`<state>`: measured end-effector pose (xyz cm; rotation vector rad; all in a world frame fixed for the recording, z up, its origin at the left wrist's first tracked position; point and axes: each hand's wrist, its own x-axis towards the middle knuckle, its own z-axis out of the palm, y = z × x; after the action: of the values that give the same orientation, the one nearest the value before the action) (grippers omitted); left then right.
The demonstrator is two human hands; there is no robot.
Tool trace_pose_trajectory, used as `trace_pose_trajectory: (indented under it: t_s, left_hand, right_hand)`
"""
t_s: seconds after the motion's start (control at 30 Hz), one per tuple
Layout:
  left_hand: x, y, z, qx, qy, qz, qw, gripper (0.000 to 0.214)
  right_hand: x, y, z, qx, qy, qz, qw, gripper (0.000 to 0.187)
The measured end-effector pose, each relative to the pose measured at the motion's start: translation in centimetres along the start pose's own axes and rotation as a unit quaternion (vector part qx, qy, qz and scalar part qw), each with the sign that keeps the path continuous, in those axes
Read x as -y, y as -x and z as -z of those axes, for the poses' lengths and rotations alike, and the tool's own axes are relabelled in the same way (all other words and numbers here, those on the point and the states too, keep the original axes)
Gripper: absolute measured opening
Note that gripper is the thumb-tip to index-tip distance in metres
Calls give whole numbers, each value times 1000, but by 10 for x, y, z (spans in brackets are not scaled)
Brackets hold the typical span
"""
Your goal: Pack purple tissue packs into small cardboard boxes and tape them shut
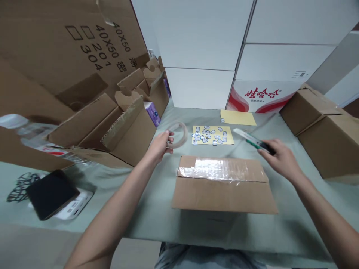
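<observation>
My left hand (162,145) is closed on the near edge of a roll of clear tape (185,133), held up above the table. In my right hand (279,157) is a utility knife (254,142) with a green and dark handle, its pale front end pointing to the left. Between my arms stands a cardboard box (221,194), with shiny clear tape along the seam of its top. Neither hand touches the box. Just beyond it lies a yellow sheet (213,135) with several small labels scattered over it.
A second yellow sheet (238,117) lies farther back. Open cartons (131,130) with purple packs (152,113) and a plastic bottle (36,132) stand left. A black phone (53,194) rests on a white device (77,205). Brown boxes (331,145) stand right; white cartons (199,87) form the back.
</observation>
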<state>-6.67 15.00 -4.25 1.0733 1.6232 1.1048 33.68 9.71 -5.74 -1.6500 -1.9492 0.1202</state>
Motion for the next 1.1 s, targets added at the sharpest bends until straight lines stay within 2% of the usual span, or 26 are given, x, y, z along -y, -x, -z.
trace_pose_trajectory:
  t_s: [0.1,0.2,0.4,0.53,0.6,0.7,0.83,0.9,0.93,0.97,1.03,1.1]
  left_hand:
    - [20,-19,-8,24,-108,44,993,29]
    - [31,-28,-7,30,-204,46,977,33]
    - [42,-26,4,18,-333,-9,943,35]
    - [45,-17,-3,-10,-350,-86,933,37]
    - [41,-10,-9,-7,-331,-139,933,34]
    - [24,13,-12,37,-278,-218,935,30]
    - [-12,74,6,111,-213,-319,917,38]
    - [-27,108,13,208,-234,-407,858,35]
    - [-32,123,13,239,-273,-437,823,44]
    - [-35,136,10,261,-314,-460,789,64]
    - [-36,156,-6,276,-394,-479,734,95]
    - [-32,168,-32,261,-466,-479,696,106]
  right_hand:
    - [-24,-1,-31,71,-15,27,997,36]
    - [-36,7,-44,116,-17,38,992,37]
    - [-48,8,-47,136,-1,22,990,38]
    - [-32,-10,-45,119,-6,18,993,41]
    - [-16,-23,-48,118,-20,29,992,39]
    - [9,-46,-64,136,-46,63,988,34]
    - [32,-72,-102,162,-47,102,980,23]
    - [37,-81,-120,169,-32,107,979,20]
    - [39,-84,-127,172,-24,107,979,22]
    - [40,-86,-133,175,-15,108,979,23]
    - [40,-89,-140,184,-2,111,977,24]
    - [40,-90,-144,197,5,118,973,23]
